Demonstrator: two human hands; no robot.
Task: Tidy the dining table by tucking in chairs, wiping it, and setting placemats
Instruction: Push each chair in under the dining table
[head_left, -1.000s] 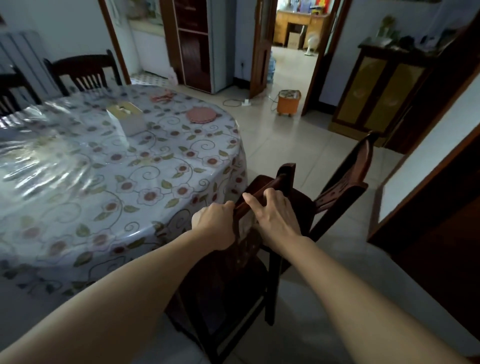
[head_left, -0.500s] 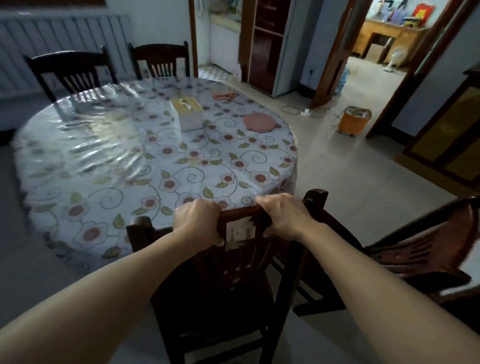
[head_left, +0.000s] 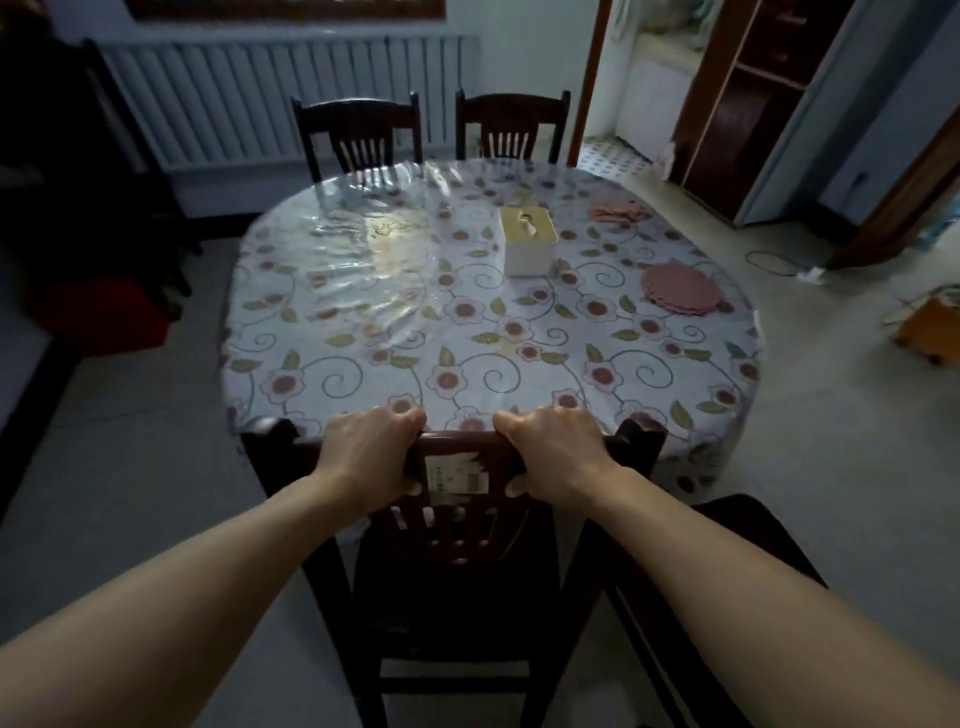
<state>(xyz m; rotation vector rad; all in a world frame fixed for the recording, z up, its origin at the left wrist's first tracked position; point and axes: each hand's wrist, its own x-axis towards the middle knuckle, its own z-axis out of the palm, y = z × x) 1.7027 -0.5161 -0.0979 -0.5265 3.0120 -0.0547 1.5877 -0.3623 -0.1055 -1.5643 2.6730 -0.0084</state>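
Left hand (head_left: 375, 451) and right hand (head_left: 551, 451), fingers curled around top rail of dark wooden slat-back chair (head_left: 457, 561). Chair at near edge of floral plastic-covered tabletop (head_left: 395, 332); pink round placemats (head_left: 681, 287) by right edge.

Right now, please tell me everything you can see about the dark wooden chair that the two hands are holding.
The dark wooden chair stands upright at the near edge of the round table with the floral cloth. It has a slatted back, corner posts and a pale paper label on the top rail. The left hand and right hand grip that rail. The seat is in shadow.
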